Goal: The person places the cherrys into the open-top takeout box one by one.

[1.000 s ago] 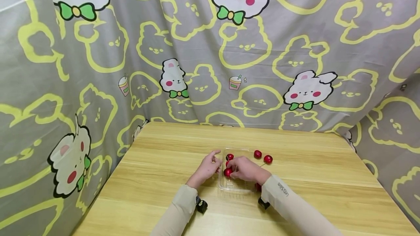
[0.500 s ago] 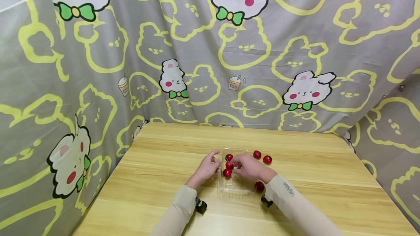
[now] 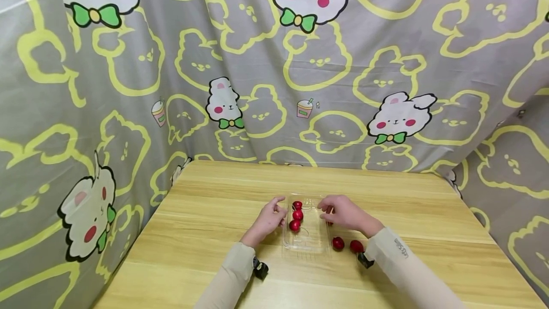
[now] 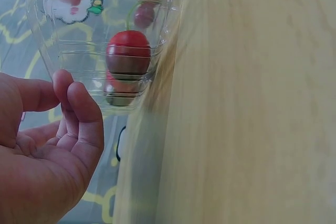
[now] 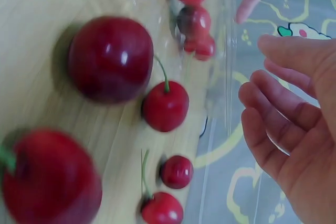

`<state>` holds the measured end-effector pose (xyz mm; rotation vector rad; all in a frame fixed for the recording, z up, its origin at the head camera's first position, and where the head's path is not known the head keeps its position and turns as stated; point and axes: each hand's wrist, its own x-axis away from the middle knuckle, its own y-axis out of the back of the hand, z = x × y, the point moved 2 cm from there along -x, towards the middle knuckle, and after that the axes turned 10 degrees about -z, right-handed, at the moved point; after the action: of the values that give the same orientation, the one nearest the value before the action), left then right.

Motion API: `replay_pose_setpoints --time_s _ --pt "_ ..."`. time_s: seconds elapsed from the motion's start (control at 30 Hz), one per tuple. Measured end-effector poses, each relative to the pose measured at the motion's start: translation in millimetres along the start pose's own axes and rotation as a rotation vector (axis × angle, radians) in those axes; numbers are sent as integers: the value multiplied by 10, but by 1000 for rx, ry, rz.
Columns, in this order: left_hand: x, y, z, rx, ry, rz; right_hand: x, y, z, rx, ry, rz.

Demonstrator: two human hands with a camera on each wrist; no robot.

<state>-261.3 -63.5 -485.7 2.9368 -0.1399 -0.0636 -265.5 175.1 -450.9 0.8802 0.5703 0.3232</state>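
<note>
Could totally drop into the near-right part of the clear container [image 3: 316, 236] from above. Crowded on its left by a row of cherries [image 3: 298, 215]. Blocked left by the left hand [image 3: 269, 217], right by the right hand [image 3: 346, 213] and loose cherries [image 3: 338, 243]. Roomy across the far tabletop [image 3: 240, 180], tho.

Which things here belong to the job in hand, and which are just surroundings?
Seem part of the job:
clear plastic box
cherries inside it
loose cherries right of the box

Seem just surroundings:
wooden table
patterned cloth behind
black devices at the wrists
</note>
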Motion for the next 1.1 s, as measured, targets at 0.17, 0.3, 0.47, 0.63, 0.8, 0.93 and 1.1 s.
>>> replay_pose_setpoints --time_s 0.17,0.3,0.47,0.63,0.8,0.93,1.1 --pt "80 40 -159 -9 -1 10 128 98 -100 -7 -27 -18" --pt "-2 32 2 3 3 5 245 169 -161 -15 -41 4" --pt "-102 24 179 -6 15 1 413 242 -220 -22 -32 55" --pt "-98 36 176 -7 13 3 588 252 -273 -27 -54 83" --pt "-85 36 159 -13 8 5 715 242 -316 -19 -100 112" --pt "-83 32 163 -15 4 9 789 227 -345 10 -129 136" --pt "-82 32 160 -8 7 9 835 215 -362 15 -144 147"
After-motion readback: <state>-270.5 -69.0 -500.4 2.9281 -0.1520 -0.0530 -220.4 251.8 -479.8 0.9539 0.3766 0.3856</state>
